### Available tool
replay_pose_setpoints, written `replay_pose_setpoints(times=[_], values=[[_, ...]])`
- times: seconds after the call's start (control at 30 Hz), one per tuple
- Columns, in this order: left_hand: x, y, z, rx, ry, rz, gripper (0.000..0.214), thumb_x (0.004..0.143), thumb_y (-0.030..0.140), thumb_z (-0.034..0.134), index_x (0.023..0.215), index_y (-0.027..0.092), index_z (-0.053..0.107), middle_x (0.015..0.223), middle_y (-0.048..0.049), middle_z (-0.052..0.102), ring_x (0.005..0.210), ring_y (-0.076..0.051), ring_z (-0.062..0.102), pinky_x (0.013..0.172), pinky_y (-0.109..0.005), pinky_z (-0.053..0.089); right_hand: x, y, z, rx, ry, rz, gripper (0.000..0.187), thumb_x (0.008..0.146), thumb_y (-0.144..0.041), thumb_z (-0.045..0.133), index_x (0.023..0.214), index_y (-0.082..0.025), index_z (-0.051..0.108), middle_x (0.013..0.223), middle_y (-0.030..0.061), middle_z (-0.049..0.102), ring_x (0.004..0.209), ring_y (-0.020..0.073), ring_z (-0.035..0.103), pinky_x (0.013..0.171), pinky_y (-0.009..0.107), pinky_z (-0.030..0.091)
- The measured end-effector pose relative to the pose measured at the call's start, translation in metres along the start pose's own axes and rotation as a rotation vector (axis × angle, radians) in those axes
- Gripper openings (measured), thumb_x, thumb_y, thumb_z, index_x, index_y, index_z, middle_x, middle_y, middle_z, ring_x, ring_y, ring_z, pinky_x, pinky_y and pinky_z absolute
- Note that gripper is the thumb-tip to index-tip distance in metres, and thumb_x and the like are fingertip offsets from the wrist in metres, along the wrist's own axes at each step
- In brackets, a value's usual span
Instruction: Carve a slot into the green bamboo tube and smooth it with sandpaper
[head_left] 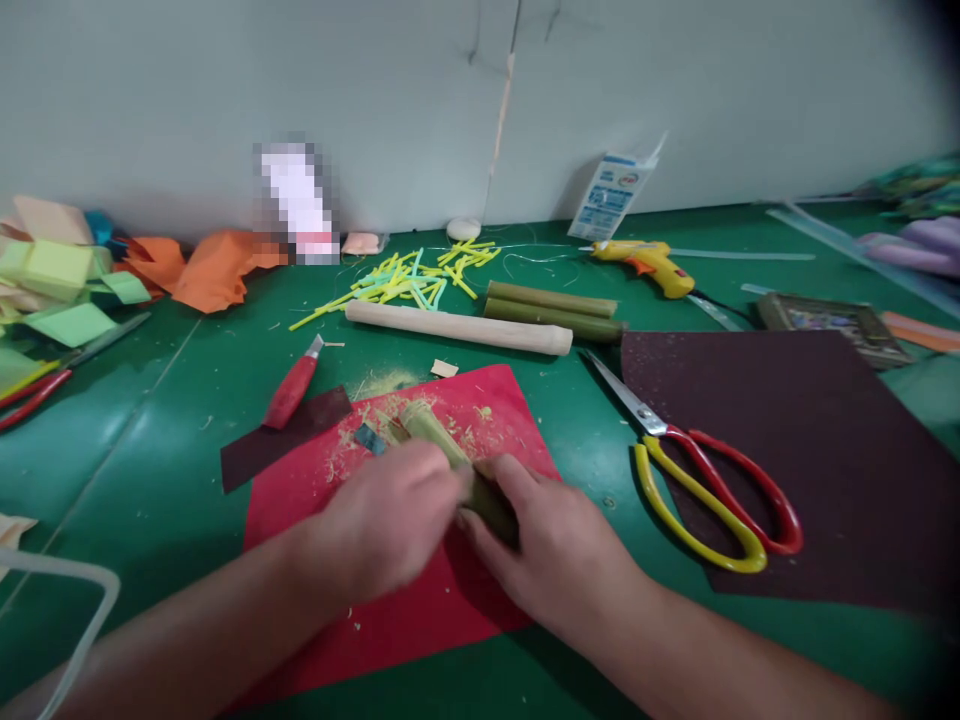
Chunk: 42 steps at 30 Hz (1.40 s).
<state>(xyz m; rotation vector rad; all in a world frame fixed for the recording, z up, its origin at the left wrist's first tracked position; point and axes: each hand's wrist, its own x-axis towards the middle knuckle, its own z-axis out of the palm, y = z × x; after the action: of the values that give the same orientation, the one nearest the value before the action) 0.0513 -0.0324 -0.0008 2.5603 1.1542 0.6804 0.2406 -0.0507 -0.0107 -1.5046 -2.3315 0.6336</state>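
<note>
A pale green bamboo tube lies slanted over a red sheet of paper strewn with fine shavings. My right hand grips its near end between thumb and fingers. My left hand is closed and slightly blurred, pressed against the tube's middle; what it holds is hidden. Just beyond its knuckles shows a small dark blue-grey flat strip, and I cannot tell whether it is in the hand. Left of the paper, a red-handled knife rests partly on a dark brown strip.
Behind the paper lie a pale stripped stick, green bamboo pieces and yellow-green strips. Scissors overlap a dark sheet at right. A yellow glue gun and a carton are near the wall.
</note>
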Motion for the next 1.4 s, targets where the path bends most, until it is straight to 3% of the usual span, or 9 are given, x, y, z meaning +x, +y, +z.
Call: replay_pose_setpoints(times=[0.07, 0.2, 0.3, 0.43, 0.53, 0.8, 1.0, 1.23, 1.4], values=[[-0.002, -0.005, 0.000, 0.006, -0.083, 0.019, 0.027, 0.093, 0.018, 0.039, 0.097, 0.013, 0.065, 0.074, -0.0057, 0.059, 0.069, -0.016, 0.054, 0.063, -0.028, 0.045, 0.000, -0.001, -0.001, -0.008, 0.006, -0.014, 0.013, 0.083, -0.031, 0.048, 0.089, -0.020, 0.050, 0.075, 0.0024, 0.066, 0.063, 0.0181, 0.062, 0.050, 0.026, 0.033], [-0.003, -0.021, -0.004, -0.010, 0.088, -0.083, 0.022, 0.092, 0.021, 0.046, 0.103, 0.017, 0.064, 0.087, -0.0049, 0.064, 0.082, -0.015, 0.058, 0.077, -0.029, 0.047, 0.000, -0.002, -0.004, -0.122, 0.053, -0.039, 0.018, 0.085, -0.035, 0.046, 0.090, -0.020, 0.054, 0.071, 0.0019, 0.065, 0.057, 0.0184, 0.060, 0.048, 0.028, 0.031], [-0.001, -0.025, -0.008, -0.148, 0.156, -0.222, 0.018, 0.089, 0.024, 0.052, 0.098, 0.020, 0.067, 0.088, -0.0041, 0.065, 0.081, -0.014, 0.059, 0.076, -0.028, 0.048, 0.001, 0.000, -0.005, -0.166, 0.094, -0.078, 0.021, 0.082, -0.039, 0.050, 0.092, -0.021, 0.055, 0.074, 0.0021, 0.065, 0.061, 0.0194, 0.061, 0.049, 0.028, 0.033], [0.005, -0.021, -0.012, -0.754, 0.247, -0.709, 0.021, 0.084, 0.036, 0.059, 0.079, 0.016, 0.066, 0.071, -0.0013, 0.061, 0.052, -0.007, 0.048, 0.047, -0.020, 0.041, 0.001, 0.004, -0.004, -0.156, 0.108, -0.086, 0.028, 0.080, -0.041, 0.054, 0.099, -0.021, 0.053, 0.081, 0.0020, 0.066, 0.063, 0.0202, 0.063, 0.048, 0.028, 0.036], [0.009, -0.018, -0.013, -1.162, 0.255, -0.887, 0.028, 0.081, 0.039, 0.062, 0.071, 0.013, 0.060, 0.068, 0.0000, 0.055, 0.047, -0.003, 0.040, 0.040, -0.016, 0.032, 0.000, 0.005, -0.003, -0.154, 0.101, -0.090, 0.028, 0.080, -0.040, 0.054, 0.101, -0.021, 0.052, 0.081, 0.0018, 0.067, 0.063, 0.0206, 0.064, 0.048, 0.029, 0.037], [0.008, -0.018, -0.010, -1.264, 0.262, -0.925, 0.023, 0.082, 0.035, 0.062, 0.077, 0.013, 0.061, 0.070, -0.0006, 0.058, 0.051, -0.004, 0.045, 0.043, -0.015, 0.035, 0.000, 0.007, -0.004, -0.171, 0.087, -0.088, 0.028, 0.082, -0.040, 0.052, 0.102, -0.021, 0.052, 0.082, 0.0026, 0.068, 0.063, 0.0199, 0.064, 0.049, 0.028, 0.038], [0.008, -0.016, -0.011, -1.262, 0.273, -0.881, 0.019, 0.079, 0.026, 0.065, 0.093, 0.013, 0.067, 0.089, -0.0074, 0.066, 0.068, -0.009, 0.058, 0.057, -0.019, 0.047, 0.000, 0.006, -0.003, -0.165, 0.097, -0.092, 0.027, 0.082, -0.040, 0.052, 0.101, -0.020, 0.053, 0.081, 0.0029, 0.068, 0.062, 0.0194, 0.064, 0.048, 0.028, 0.036], [0.009, -0.016, -0.010, -1.337, 0.296, -0.909, 0.015, 0.080, 0.026, 0.064, 0.079, 0.011, 0.066, 0.079, -0.0046, 0.064, 0.059, -0.006, 0.053, 0.051, -0.015, 0.043, 0.000, 0.009, -0.003, -0.146, 0.075, -0.083, 0.028, 0.083, -0.040, 0.051, 0.103, -0.021, 0.052, 0.083, 0.0024, 0.068, 0.065, 0.0205, 0.065, 0.050, 0.029, 0.039], [0.007, -0.018, -0.008, -1.228, 0.289, -0.929, 0.018, 0.078, 0.030, 0.067, 0.086, 0.014, 0.067, 0.069, 0.0003, 0.057, 0.054, -0.004, 0.046, 0.047, -0.015, 0.036, 0.000, 0.008, -0.002, -0.145, 0.068, -0.069, 0.029, 0.083, -0.041, 0.051, 0.104, -0.021, 0.052, 0.083, 0.0022, 0.068, 0.065, 0.0215, 0.065, 0.050, 0.030, 0.041]])
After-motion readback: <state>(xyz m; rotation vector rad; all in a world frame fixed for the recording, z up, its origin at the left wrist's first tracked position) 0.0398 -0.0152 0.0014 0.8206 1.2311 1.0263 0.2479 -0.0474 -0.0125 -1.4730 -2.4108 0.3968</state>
